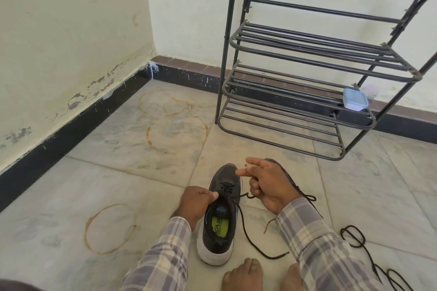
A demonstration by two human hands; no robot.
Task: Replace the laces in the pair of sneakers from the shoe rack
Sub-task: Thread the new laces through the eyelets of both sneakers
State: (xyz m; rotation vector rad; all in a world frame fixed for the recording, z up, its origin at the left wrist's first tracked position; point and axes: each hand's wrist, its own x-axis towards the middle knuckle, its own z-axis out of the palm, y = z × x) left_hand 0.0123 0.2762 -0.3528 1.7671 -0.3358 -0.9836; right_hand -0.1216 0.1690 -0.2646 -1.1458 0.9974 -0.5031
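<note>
A pale tiled floor (94, 172) marked with rusty rings (177, 134) fills most of the frame. A black metal shoe rack (314, 42) stands against the wall in the upper right.

The dark grey white-soled sneaker (220, 227) sits upright on the floor at bottom centre, toe pointing away, with a yellow-green insole showing inside. A second sneaker (286, 176) lies just right of it, mostly hidden behind the right hand.

The left hand (197, 201) grips the near sneaker's left side by the tongue, thumb pressed on the eyelet edge. The right hand (269, 186), just right of the toe, has its lower fingers curled round the black lace (246, 231) while two upper fingers point left. The lace crosses the front eyelets and one end trails on the floor toward the lower right.

A loose black lace (354, 236) lies coiled at the lower right. A small clear plastic container (355, 99) rests on the right end of a lower rack shelf.
</note>
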